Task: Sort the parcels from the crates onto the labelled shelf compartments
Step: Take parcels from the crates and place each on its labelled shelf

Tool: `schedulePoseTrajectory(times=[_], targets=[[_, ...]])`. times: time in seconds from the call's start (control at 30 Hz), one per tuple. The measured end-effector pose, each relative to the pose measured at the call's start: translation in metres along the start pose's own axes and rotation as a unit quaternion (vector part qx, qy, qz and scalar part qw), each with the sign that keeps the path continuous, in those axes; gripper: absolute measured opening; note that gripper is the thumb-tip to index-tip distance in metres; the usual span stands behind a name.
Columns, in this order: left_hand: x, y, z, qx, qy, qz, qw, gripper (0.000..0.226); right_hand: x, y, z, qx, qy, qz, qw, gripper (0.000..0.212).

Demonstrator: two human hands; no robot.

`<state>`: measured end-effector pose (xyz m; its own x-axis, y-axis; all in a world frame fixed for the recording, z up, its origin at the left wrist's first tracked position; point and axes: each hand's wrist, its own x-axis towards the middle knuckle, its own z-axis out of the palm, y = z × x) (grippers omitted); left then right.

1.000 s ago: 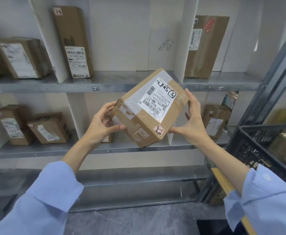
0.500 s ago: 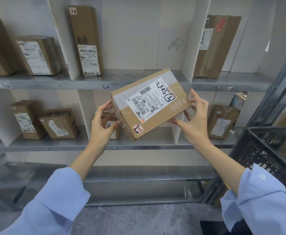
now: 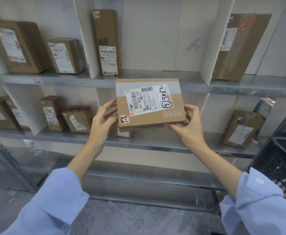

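Brown cardboard parcel with a white shipping label (image 3: 149, 106) is held in mid-air before the grey metal shelf (image 3: 155, 146). Left edge is gripped by the left hand (image 3: 103, 116), lower right corner pinched by the right hand (image 3: 188, 122). Black plastic crate (image 3: 281, 167) is seen far right.

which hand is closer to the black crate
Right. The right hand holds the parcel at its right edge, the side towards the black crate; the left hand holds its left edge, farther away.
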<state>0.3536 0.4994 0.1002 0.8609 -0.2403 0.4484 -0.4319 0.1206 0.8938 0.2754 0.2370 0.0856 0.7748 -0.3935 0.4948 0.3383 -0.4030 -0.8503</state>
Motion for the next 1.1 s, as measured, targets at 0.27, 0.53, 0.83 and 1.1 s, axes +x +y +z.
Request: schedulePoseTrajectory(times=[0.27, 0.53, 0.83, 1.1], targets=[[-0.001, 0.009, -0.012, 0.018, -0.03, -0.022, 0.999, 0.051, 0.002, -0.001, -0.002, -0.022, -0.089, 0.007, 0.996, 0.118], [0.002, 0.018, -0.021, 0.108, -0.018, 0.008, 0.994, 0.072, 0.004, 0.0, 0.001, 0.08, -0.117, 0.047, 0.989, 0.042], [-0.001, 0.026, -0.022, 0.112, -0.003, 0.038, 0.993, 0.063, 0.011, 0.001, -0.005, 0.049, -0.13, 0.033, 0.99, 0.101], [0.0, 0.03, -0.016, 0.105, -0.018, 0.044, 0.993, 0.054, 0.007, 0.016, -0.017, 0.022, -0.145, 0.022, 0.989, 0.092]])
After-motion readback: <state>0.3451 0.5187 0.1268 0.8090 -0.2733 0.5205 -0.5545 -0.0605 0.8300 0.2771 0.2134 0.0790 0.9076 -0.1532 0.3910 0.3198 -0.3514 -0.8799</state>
